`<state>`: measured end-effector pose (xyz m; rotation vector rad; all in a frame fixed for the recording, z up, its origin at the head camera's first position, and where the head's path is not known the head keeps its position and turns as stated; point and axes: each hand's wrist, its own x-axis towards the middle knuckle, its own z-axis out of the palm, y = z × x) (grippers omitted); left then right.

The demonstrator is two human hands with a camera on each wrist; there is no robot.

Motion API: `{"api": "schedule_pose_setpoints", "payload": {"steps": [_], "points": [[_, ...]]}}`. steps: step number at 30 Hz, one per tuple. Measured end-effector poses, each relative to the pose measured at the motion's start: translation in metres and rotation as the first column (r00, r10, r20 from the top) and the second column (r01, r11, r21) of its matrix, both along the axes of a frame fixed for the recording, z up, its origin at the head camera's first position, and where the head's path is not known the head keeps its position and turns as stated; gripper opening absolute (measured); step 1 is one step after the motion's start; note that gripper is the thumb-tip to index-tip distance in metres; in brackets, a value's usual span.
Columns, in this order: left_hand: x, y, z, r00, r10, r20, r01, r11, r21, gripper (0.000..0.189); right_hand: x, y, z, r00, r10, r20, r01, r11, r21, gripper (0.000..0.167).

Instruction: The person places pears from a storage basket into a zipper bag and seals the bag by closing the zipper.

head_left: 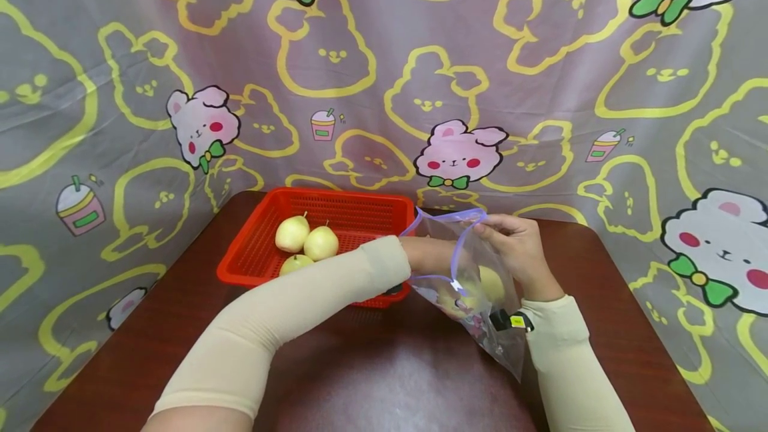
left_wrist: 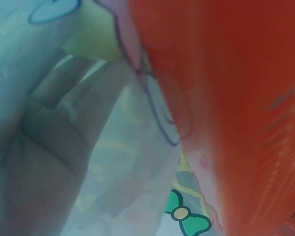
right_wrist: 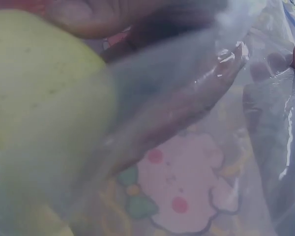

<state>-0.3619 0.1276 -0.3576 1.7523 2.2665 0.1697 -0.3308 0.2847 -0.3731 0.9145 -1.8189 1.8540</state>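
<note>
Grey printed fabric (head_left: 384, 109) closes off the far side and both flanks of the work area. Before it stands a dark reddish-brown table (head_left: 372, 379). On its far left part sits a red plastic basket (head_left: 348, 194), upright, with three pears (head_left: 321, 243) visible toward its left side. Just right of the basket, a clear bag (head_left: 498, 345) hangs with its purple-edged mouth spread.

Grip: the right hand (head_left: 522, 245) pinches the far right edge of that mouth. The left hand (left_wrist: 59, 132) is inside the bag, its fingers extended toward pale yellow fruit; whether it bears any weight cannot be told. At least one pear (head_left: 492, 284) lies within the bag; the full count is obscured by film. A white slider (head_left: 456, 285) shows on the mouth's near edge.

Assessment: the step in hand appears to be placing fruit in the bag. The next move calls for a clean release and withdrawal by the left, with the right holding the mouth wide.
</note>
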Motion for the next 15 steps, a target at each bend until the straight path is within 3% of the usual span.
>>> {"api": "schedule_pose_setpoints", "payload": {"steps": [2, 4, 5, 7, 8, 10, 11, 13, 15], "points": [[-0.027, 0.014, -0.035, 0.999, 0.039, 0.023, -0.039, 0.999, 0.034, 0.012, 0.001, 0.0, 0.0, 1.0, 0.004, 0.002, -0.004, 1.0, 0.0, 0.01], [-0.065, 0.033, -0.082, 0.993, 0.097, 0.074, -0.1, 0.994, 0.044, 0.017, 0.001, -0.001, 0.0, 1.0, 0.009, 0.004, -0.009, 1.0, 0.001, 0.008], [-0.087, 0.042, -0.107, 0.999, 0.049, 0.008, -0.05, 0.998, 0.034, 0.022, 0.001, -0.001, 0.001, 1.0, 0.008, 0.003, -0.008, 1.0, 0.004, 0.008], [-0.131, 0.059, -0.153, 0.999, -0.031, -0.042, 0.031, 0.999, -0.018, 0.027, 0.002, -0.001, 0.001, 1.0, 0.002, 0.002, -0.002, 1.0, 0.013, 0.008], [-0.131, 0.059, -0.153, 0.995, -0.052, -0.088, 0.048, 0.998, -0.042, 0.03, 0.002, -0.001, 0.001, 1.0, 0.0, 0.001, 0.0, 1.0, 0.013, 0.008], [-0.114, 0.055, -0.133, 0.99, -0.03, -0.141, 0.013, 0.993, -0.12, 0.032, 0.002, -0.001, 0.001, 1.0, -0.006, -0.004, 0.006, 1.0, 0.018, 0.008], [-0.095, 0.047, -0.11, 0.988, -0.03, -0.155, 0.005, 0.987, -0.158, 0.029, 0.002, -0.001, 0.001, 1.0, -0.004, -0.005, 0.004, 1.0, 0.016, 0.008], [-0.05, 0.029, -0.058, 0.993, 0.091, -0.079, -0.1, 0.987, -0.129, 0.029, 0.001, -0.001, 0.001, 1.0, -0.005, -0.006, 0.005, 1.0, 0.013, 0.008], [-0.011, 0.012, -0.012, 0.982, 0.186, 0.005, -0.186, 0.98, -0.078, 0.033, 0.001, -0.001, 0.0, 1.0, -0.01, -0.005, 0.01, 1.0, 0.009, 0.007]]}}
